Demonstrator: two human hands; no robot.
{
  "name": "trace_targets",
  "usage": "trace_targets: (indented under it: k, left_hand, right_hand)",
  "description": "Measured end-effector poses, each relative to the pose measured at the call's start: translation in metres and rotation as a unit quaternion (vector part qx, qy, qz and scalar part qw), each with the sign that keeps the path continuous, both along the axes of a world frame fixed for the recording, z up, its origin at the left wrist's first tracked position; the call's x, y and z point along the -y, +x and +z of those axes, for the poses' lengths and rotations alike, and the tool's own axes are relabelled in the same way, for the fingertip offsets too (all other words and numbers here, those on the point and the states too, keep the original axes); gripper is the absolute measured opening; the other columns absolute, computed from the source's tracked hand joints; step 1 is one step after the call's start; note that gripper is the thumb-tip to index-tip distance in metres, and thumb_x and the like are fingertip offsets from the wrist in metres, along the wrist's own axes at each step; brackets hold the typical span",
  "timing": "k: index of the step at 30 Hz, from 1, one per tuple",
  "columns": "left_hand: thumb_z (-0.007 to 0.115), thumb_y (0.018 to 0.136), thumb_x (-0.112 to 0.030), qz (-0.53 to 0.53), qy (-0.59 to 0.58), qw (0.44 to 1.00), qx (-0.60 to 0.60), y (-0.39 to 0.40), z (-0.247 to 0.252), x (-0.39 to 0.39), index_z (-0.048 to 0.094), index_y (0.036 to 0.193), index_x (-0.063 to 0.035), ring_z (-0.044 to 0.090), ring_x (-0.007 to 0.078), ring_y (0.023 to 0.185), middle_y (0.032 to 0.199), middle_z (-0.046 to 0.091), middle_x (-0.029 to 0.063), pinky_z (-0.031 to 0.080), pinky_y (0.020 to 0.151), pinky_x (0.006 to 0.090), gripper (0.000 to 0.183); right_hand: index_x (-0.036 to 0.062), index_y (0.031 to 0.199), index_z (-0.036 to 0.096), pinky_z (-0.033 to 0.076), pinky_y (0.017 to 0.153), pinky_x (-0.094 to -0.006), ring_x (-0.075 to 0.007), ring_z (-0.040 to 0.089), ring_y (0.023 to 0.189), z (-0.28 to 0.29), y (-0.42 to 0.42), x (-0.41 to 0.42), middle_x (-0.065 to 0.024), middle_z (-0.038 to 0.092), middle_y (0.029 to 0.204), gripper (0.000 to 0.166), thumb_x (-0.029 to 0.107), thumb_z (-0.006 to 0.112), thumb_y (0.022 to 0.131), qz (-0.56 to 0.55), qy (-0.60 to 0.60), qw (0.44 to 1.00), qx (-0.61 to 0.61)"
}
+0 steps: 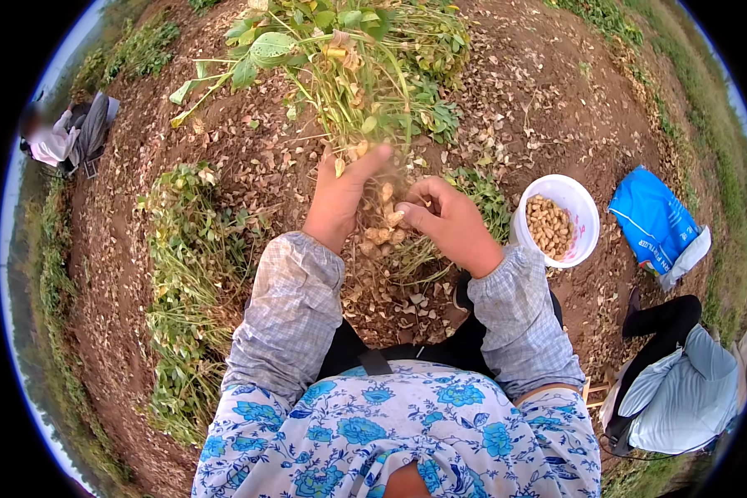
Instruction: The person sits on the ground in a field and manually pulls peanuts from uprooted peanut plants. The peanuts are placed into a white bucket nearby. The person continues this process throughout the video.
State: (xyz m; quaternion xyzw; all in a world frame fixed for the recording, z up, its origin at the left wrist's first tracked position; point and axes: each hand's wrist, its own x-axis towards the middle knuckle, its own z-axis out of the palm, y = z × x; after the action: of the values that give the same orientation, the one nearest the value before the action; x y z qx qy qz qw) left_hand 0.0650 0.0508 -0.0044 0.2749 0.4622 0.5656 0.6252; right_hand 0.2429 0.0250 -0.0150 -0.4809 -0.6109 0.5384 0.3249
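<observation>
My left hand (342,193) grips a bunch of peanut plants (355,93) low on the stems, close to the roots. The leafy tops point away from me, and the roots hang towards me with several peanut pods (383,235) on them. At the right of this cluster my right hand (451,218) pinches a pale pod (393,219) between thumb and forefinger. Whether that pod is still joined to its root cannot be told. A white plastic bucket (586,239) stands to the right of my right hand, partly filled with loose peanuts (549,227).
Pulled peanut plants (190,299) lie heaped on my left, others (436,43) beyond my hands. A blue fertilizer bag (650,221) lies right of the bucket. One person (685,386) is at the lower right, another (68,134) sits far left. Dry leaves litter the brown soil (510,118).
</observation>
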Motion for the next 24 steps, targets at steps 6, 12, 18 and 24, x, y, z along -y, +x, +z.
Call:
trace_targets:
  k: [6, 12, 18, 24]
  left_hand:
    - [0.083, 0.074, -0.020, 0.032, -0.029, 0.999, -0.005, -0.004, 0.007, 0.002, 0.019, 0.140, 0.0090, 0.063, 0.0256, 0.099, 0.121, 0.056, 0.0201, 0.052, 0.087, 0.0376, 0.096]
    - [0.084, 0.074, -0.022, 0.001, -0.025, 0.999, 0.019, -0.002, 0.010, 0.003, 0.018, 0.144, 0.0086, 0.054, 0.0246, 0.114, 0.127, 0.053, 0.0175, 0.044, 0.098, 0.0377, 0.101]
    - [0.083, 0.074, -0.022, 0.010, -0.043, 0.999, 0.008, -0.012, -0.004, -0.004, 0.036, 0.134, 0.0052, 0.055, 0.0229, 0.110, 0.119, 0.057, 0.0150, 0.044, 0.095, 0.0361, 0.082]
    - [0.078, 0.078, -0.013, 0.044, -0.004, 0.999, -0.009, -0.041, -0.006, -0.017, 0.042, 0.125, 0.0093, 0.055, 0.0245, 0.115, 0.117, 0.059, 0.0205, 0.044, 0.099, 0.0379, 0.063]
  right_hand:
    - [0.0035, 0.095, 0.063, 0.047, 0.069, -0.0325, -0.0239, 0.060, 0.078, 0.006, 0.006, -0.007, -0.0106, 0.061, 0.083, 0.018, 0.019, 0.068, 0.087, -0.007, 0.174, 0.982, 0.070]
    - [0.0009, 0.100, 0.063, 0.047, 0.069, -0.0310, -0.0172, 0.058, 0.075, 0.025, 0.001, -0.008, -0.0063, 0.063, 0.087, 0.019, 0.017, 0.065, 0.090, -0.093, 0.181, 0.979, 0.017]
    - [0.0004, 0.098, 0.064, 0.045, 0.068, -0.0253, -0.0103, 0.055, 0.074, 0.027, 0.012, -0.003, -0.0015, 0.062, 0.084, 0.022, 0.022, 0.062, 0.094, 0.011, -0.095, 0.983, -0.154]
    - [0.0017, 0.096, 0.064, 0.043, 0.064, -0.0268, -0.0117, 0.053, 0.070, 0.045, 0.041, -0.016, -0.0034, 0.062, 0.083, 0.019, 0.020, 0.061, 0.094, -0.197, 0.323, 0.918, 0.118]
